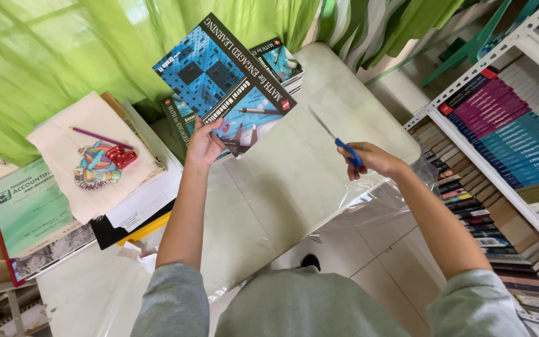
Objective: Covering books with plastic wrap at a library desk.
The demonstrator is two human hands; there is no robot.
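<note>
The person's left hand (204, 145) holds a blue-covered book (226, 84) by its lower edge, fingers and thumb pinched on the cover, lifting it tilted above the white table (319, 93). The cover shows a pattern of blue cubes with a black band running diagonally across it. Behind and under the raised book, a small stack of similar blue books (279, 62) lies on the table near the green curtain (45, 50). The right hand (372, 160) is closed around the blue handles of a pair of scissors (338, 140), whose thin blades point up and to the left toward the book, close to it but not touching; whether the blades are parted cannot be told. A sheet of clear plastic film (369, 206) is spread over the near part of the table and hangs off its edge below the right forearm. To the left, a cream cloth pouch (92, 153) with a colourful patch and a purple pencil (101, 137) on it rests on a pile of books and papers, including a light green book (29, 206). On the right, white metal shelves (500, 162) hold rows of books with purple and blue spines. Both arms wear grey sleeves.
</note>
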